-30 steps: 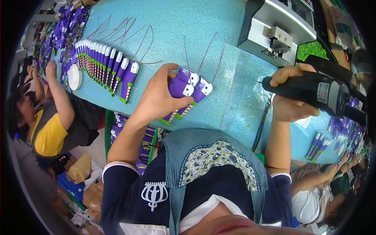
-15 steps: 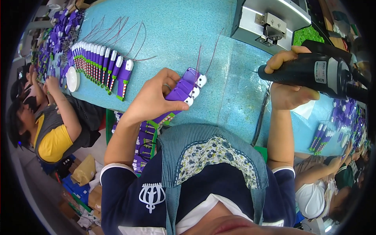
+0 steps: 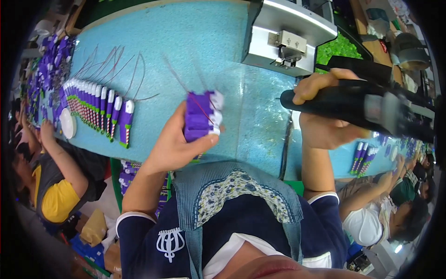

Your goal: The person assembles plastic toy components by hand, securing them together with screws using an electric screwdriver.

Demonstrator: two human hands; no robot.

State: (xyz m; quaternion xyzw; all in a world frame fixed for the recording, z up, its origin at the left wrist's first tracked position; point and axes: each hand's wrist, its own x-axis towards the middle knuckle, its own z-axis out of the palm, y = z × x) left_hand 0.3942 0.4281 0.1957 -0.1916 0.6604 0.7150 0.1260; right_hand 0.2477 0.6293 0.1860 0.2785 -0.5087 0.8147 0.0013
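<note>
Purple-and-white row of pieces (image 3: 103, 101) lies on blue table (image 3: 158, 30) | left hand (image 3: 169, 146) half-curled, grips purple bundle (image 3: 196, 114) between thumb and fingers over near table edge; white ends face right, long axis blurred | right hand (image 3: 319, 132) wraps round black handheld tool (image 3: 337, 98) right of bundle; tip points left, axis runs left-right

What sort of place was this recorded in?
Probably a factory assembly workshop: a row of matching purple-and-white pieces lies on the blue tabletop, the right hand grips a black handheld tool, and a person in yellow works alongside.
</note>
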